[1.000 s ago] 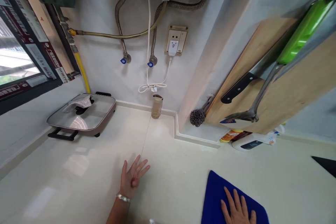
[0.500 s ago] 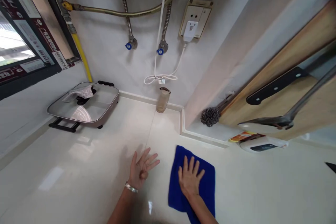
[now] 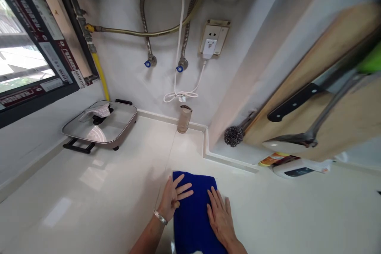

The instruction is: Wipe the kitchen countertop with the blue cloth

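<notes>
A blue cloth (image 3: 195, 214) lies spread on the pale glossy countertop (image 3: 119, 198), close in front of me. My right hand (image 3: 220, 216) is laid over the cloth's right edge, palm down with the fingers stretched out. At the left edge, my left hand (image 3: 175, 196) is held on its side with several fingers apart over the cloth; it grips nothing, and whether it touches the fabric I cannot tell. A silver bracelet (image 3: 160, 217) circles the left wrist.
An electric pan (image 3: 99, 123) with a glass lid stands at the back left. Near the wall is a brownish glass jar (image 3: 184, 120). To the right hang a steel-wool scrubber (image 3: 233, 136), a knife (image 3: 294, 103) and a spatula (image 3: 297, 139), above a white bottle (image 3: 297, 167).
The blue cloth has shifted left under my right hand, which now rests at its right edge. My left hand has moved slightly right and down, over the cloth. The view has tilted up a little.
</notes>
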`<state>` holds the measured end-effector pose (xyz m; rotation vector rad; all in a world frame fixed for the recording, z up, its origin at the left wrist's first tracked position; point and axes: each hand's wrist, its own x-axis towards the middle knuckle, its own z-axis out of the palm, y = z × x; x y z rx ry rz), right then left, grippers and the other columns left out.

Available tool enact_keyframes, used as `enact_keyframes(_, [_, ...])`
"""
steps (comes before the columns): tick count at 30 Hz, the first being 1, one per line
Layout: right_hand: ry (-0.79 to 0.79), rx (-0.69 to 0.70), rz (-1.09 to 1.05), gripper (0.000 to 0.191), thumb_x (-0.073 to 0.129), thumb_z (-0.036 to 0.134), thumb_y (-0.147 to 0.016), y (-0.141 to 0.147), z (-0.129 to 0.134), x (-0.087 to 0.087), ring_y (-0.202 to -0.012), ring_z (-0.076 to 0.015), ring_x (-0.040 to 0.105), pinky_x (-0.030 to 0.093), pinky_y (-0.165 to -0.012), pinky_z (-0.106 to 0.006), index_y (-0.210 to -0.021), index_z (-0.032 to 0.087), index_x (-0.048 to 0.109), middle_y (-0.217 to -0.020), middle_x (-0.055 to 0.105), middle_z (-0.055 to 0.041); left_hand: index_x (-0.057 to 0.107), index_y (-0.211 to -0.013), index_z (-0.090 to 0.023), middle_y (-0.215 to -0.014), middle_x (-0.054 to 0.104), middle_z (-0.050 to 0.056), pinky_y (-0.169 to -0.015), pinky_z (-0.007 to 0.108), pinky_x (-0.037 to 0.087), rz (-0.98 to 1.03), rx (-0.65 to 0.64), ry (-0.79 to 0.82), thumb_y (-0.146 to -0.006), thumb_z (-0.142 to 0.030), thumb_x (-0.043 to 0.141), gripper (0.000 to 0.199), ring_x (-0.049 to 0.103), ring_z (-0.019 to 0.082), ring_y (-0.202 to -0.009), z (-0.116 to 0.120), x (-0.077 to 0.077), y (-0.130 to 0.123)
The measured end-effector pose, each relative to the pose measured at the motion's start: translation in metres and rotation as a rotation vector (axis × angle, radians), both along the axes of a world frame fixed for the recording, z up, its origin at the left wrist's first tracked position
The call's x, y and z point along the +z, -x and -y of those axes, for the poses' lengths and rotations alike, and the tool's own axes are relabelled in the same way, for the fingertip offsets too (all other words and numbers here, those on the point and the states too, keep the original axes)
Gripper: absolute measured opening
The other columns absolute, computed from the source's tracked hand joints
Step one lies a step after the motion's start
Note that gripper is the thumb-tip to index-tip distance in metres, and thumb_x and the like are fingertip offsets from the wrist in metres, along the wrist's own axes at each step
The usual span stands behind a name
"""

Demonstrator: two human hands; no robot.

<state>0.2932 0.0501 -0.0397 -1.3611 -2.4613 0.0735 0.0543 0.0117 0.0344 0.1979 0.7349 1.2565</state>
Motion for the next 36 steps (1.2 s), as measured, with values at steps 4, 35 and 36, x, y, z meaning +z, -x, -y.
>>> enact_keyframes(4, [0.023,-0.083,-0.17,0.055,0.031,0.043,-0.102,-0.029,0.009,-0.014,-0.139,-0.0279,0.039,0.038,-0.113,-0.052,-0.151,0.019,0.029,-0.153,0.04,-0.0141,0.036,-0.151,-0.022,-0.147,0.048,0.027,-0.034,0.014,0.015,-0.061,-0.093,0.026,-0.087,-0.072,0.041,0.081,0.058,0.039,-0.124,-0.014,-0.009,-0.027])
enact_keyframes(35, [0.349,-0.381,-0.376,0.036,0.028,0.052,-0.093,-0.004,0.016,0.021,-0.078,-0.0257,0.068,0.051,-0.073,-0.038,-0.098,0.024,0.05,-0.087,0.07,-0.0085,0.029,-0.153,-0.022,-0.155,0.037,0.026,-0.033,0.012,0.017,0.204,0.003,0.03,-0.088,-0.072,0.039,0.082,0.046,0.039,-0.137,-0.013,-0.029,-0.015])
enact_keyframes(36, [0.378,-0.379,-0.416,0.038,0.028,0.054,-0.093,-0.004,0.016,0.025,-0.076,-0.0255,0.067,0.051,-0.073,-0.038,-0.1,0.024,0.05,-0.086,0.07,-0.0082,0.029,-0.153,-0.022,-0.155,0.037,0.026,-0.033,0.012,0.017,0.205,0.0,0.028,-0.088,-0.072,0.039,0.083,0.046,0.039,-0.137,-0.012,-0.03,-0.015])
